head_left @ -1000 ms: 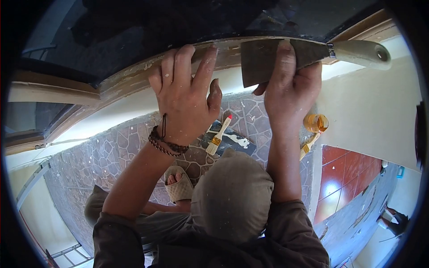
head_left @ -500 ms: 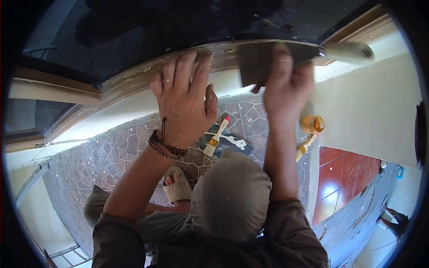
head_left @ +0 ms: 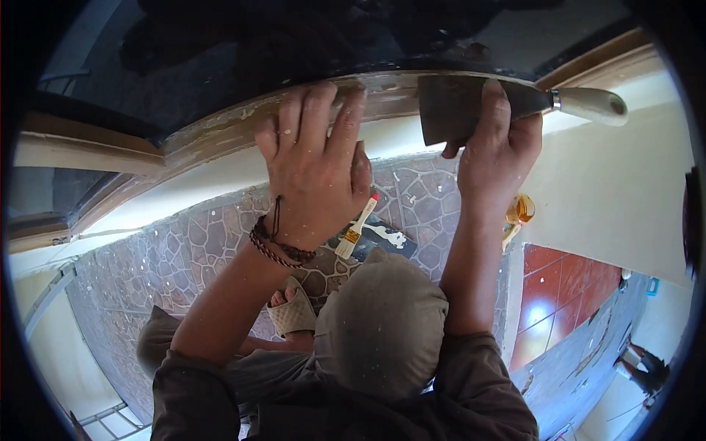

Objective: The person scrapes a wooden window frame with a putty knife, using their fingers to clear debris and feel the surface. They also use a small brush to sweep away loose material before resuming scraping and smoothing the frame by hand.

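Pressing flat on the wooden frame (head_left: 220,132) near its top edge, the putty knife (head_left: 471,106) looks stiff and light, best held by its pale handle; the right hand (head_left: 496,154) grasps it, forefinger on the blade, while the left hand (head_left: 312,162) rests open-palmed beside it.

Putty knife (head_left: 471,103) — dark blade flat against wooden frame (head_left: 220,136).

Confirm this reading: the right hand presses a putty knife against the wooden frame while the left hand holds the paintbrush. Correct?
Not quite. In the head view the left hand rests flat on the wooden frame; the paintbrush lies on the floor below. The right hand does press the putty knife there.
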The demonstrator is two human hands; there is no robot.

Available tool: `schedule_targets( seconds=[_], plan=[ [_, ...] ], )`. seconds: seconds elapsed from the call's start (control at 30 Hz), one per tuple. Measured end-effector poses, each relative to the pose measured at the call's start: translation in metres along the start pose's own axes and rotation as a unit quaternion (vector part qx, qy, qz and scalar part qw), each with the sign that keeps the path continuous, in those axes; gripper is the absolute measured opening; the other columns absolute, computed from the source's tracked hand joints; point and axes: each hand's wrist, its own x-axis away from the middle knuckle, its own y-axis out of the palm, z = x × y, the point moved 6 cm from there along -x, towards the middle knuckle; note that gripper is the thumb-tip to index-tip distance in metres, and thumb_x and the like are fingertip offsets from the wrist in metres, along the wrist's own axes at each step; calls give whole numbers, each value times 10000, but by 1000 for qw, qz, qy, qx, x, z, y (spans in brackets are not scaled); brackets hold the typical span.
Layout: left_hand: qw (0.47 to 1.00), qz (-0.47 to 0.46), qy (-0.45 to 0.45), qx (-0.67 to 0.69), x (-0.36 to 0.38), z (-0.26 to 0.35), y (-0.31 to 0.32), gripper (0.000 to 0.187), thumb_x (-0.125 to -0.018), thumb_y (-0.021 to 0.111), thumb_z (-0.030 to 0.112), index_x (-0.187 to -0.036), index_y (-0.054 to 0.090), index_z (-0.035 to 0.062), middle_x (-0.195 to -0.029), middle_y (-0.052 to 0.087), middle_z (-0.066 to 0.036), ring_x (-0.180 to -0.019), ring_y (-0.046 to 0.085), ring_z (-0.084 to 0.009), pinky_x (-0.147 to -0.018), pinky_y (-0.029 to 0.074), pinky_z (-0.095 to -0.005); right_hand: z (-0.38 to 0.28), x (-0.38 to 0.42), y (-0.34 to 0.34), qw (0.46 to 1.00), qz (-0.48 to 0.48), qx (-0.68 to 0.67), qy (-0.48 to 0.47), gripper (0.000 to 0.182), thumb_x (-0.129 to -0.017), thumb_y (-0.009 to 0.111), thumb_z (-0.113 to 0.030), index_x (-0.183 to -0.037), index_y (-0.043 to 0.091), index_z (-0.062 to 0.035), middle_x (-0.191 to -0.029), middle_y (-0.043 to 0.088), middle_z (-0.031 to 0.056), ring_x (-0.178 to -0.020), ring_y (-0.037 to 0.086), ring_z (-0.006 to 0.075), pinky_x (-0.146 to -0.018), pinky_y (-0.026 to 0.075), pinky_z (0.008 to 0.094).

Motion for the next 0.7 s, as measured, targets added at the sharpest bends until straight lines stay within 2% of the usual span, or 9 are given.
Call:
schedule_targets(
  seconds=[0.03, 0.07, 0.13, 0.27, 0.33, 0.37, 0.5, 0.6, 0.7],
  plan=[
    [1000, 9, 3, -4, 1, 1, 1, 574, -685, 646, 158, -1250, 577, 82, -1240, 500, -121, -1169, 452, -300, -949, 291, -448, 7, 4, 6, 999, 16, -45, -20, 198, -969, 585, -197, -1019, 601, -6, -805, 673, 80, -763, 633, 149, -692, 505, 299],
    [1000, 15, 9, -3, 2, 4, 1, 603, -642, 652, 139, -1237, 574, 82, -1234, 493, -117, -1182, 439, -294, -933, 297, -453, 13, 6, 9, 989, 31, 58, -135, 182, -979, 569, -185, -1001, 596, -7, -790, 667, 69, -755, 612, 113, -680, 503, 272],
    [1000, 11, 9, 4, 1, 4, 2, 606, -644, 653, 140, -1242, 572, 84, -1236, 493, -118, -1182, 438, -294, -933, 296, -453, 3, 10, 17, 984, 22, 106, -145, 178, -979, 569, -185, -995, 594, -10, -802, 666, 61, -761, 606, 102, -680, 500, 267],
    [1000, 12, 12, -2, 2, 3, 2, 602, -648, 654, 142, -1243, 576, 90, -1236, 494, -115, -1179, 438, -288, -929, 294, -450, 5, 4, 8, 999, 27, -16, -10, 196, -957, 594, -182, -1012, 590, 6, -821, 673, 115, -787, 639, 177, -727, 497, 313],
    [1000, 11, 10, 2, 1, 4, 3, 597, -649, 653, 142, -1240, 580, 92, -1234, 495, -113, -1177, 441, -284, -929, 294, -447, 0, 8, 14, 972, 34, 149, -178, 177, -976, 560, -173, -992, 566, 3, -778, 667, 110, -686, 653, 163, -613, 509, 271],
    [1000, 13, 7, 1, 1, 3, 3, 592, -651, 651, 142, -1237, 585, 94, -1232, 495, -111, -1176, 443, -281, -928, 294, -444, -3, 6, 14, 964, 17, 175, -199, 160, -996, 524, -173, -998, 541, -14, -762, 659, 90, -596, 632, 107, -448, 472, 216],
    [1000, 6, 6, -1, 3, 1, 3, 542, -737, 635, 176, -1271, 588, 100, -1261, 499, -115, -1170, 459, -297, -975, 274, -438, 4, 2, 2, 997, 3, -9, -71, 227, -975, 560, -228, -1064, 540, -20, -804, 641, 65, -520, 615, 123, -349, 441, 230],
    [1000, 5, 5, 5, 5, 3, 5, 533, -746, 628, 175, -1271, 592, 91, -1279, 504, -117, -1205, 455, -289, -981, 277, -424, 26, 17, 3, 996, -71, -44, -34, 253, -985, 552, -230, -1126, 554, -20, -956, 650, 94, -692, 656, 157, -461, 525, 285],
    [998, -6, 41, 45, 5, 7, 13, 545, -773, 608, 168, -1310, 565, 84, -1381, 474, -129, -1313, 411, -291, -1064, 263, -443, 48, 7, -60, 989, 61, -133, -16, 272, -990, 547, -254, -1123, 562, -17, -945, 648, 103, -825, 673, 199, -651, 597, 338]
  ],
)
